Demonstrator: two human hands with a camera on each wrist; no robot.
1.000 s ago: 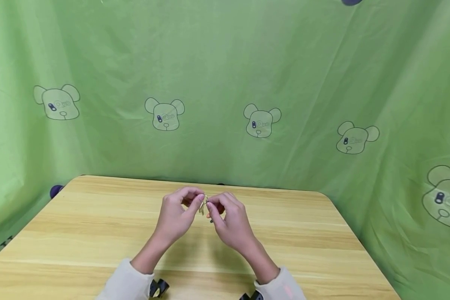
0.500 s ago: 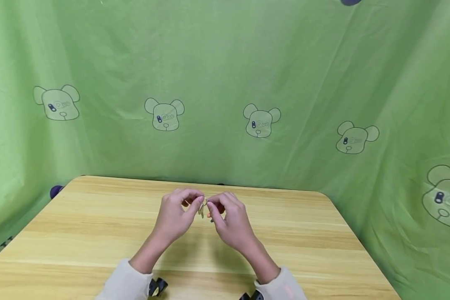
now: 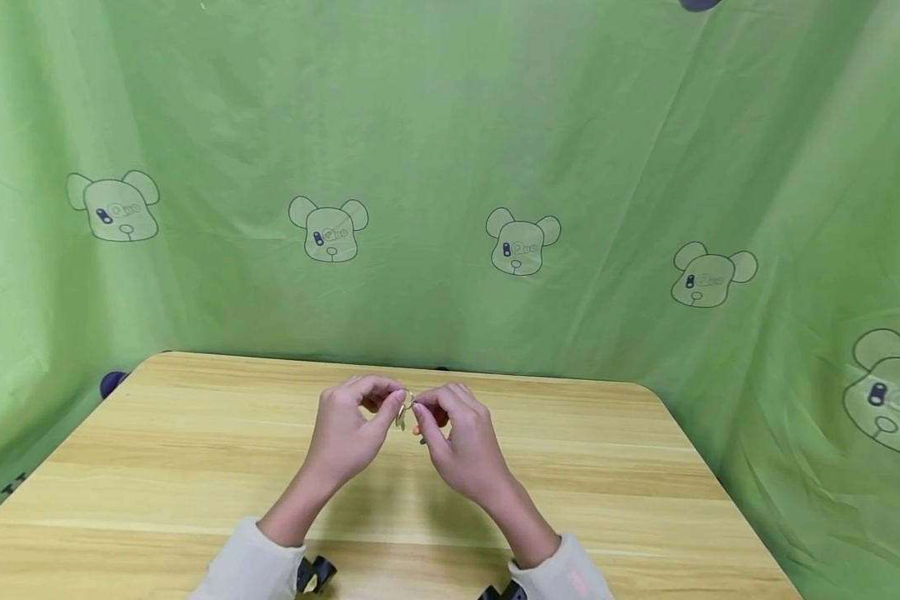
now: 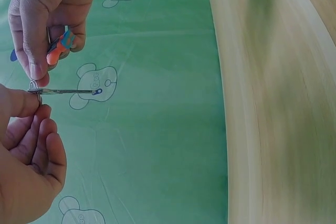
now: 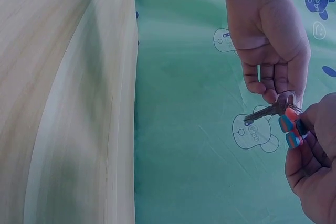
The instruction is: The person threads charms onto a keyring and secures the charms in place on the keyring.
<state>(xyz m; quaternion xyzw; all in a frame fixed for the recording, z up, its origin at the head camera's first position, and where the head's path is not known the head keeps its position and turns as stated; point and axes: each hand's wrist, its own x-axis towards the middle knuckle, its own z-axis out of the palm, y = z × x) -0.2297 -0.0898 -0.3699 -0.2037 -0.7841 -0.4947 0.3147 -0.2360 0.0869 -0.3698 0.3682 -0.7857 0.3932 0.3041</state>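
Note:
Both hands meet above the table, around a metal key ring [image 3: 409, 399] bearing a key [image 4: 68, 92]. My left hand [image 3: 351, 429] pinches the ring's left side between thumb and forefinger, right by the key's head. The key hangs just below these fingertips and stretches out sideways in the left wrist view. My right hand [image 3: 461, 442] pinches the other side of the ring with thumb and forefinger. An orange and blue keychain charm [image 5: 291, 129] with a dark part dangles by its curled fingers. In the head view this charm is mostly hidden, only its orange end showing.
A light wood table [image 3: 195, 467] with rounded far corners lies under the hands. Green fabric [image 3: 435, 125] printed with bear heads hangs behind it and at the sides. Black wrist devices [image 3: 317, 575] sit at the pale sleeve cuffs [image 3: 562, 567].
Half a second ago the left hand dipped slightly; now it is a little higher and further left, and the ring and key have shifted with it. The right hand stays nearly still.

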